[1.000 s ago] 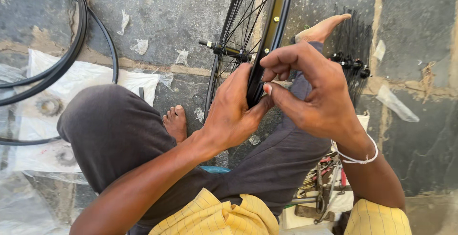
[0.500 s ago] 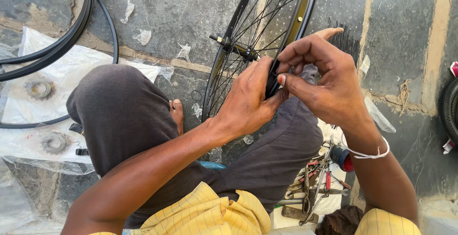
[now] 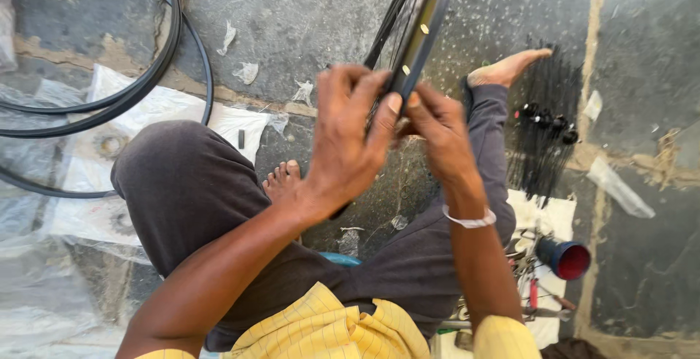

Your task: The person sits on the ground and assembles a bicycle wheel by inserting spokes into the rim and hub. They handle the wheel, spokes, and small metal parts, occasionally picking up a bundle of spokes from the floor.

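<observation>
Head view, left hand (image 3: pixel 343 147) and right hand (image 3: pixel 437 133) pinching bicycle rim (image 3: pixel 426 27), cracked stone floor (image 3: pixel 306 16) (littered).

The floor (image 3: pixel 306 16) is rough grey stone slabs with sandy, cracked joints. At ten o'clock two black tyres (image 3: pixel 157 75) lie on it, overlapping white plastic sheets (image 3: pixel 80 206) that spread down to eight o'clock; two small cogs (image 3: pixel 109 144) rest on the sheets. Scraps of torn plastic (image 3: pixel 246 73) are scattered near eleven o'clock. At two o'clock a fan of black spokes (image 3: pixel 543 147) lies flat with several small black caps (image 3: pixel 547 120) on it. At four o'clock a blue cup (image 3: pixel 565 257) with a red inside lies on white paper (image 3: pixel 554 217) beside small tools (image 3: pixel 536 297).
</observation>
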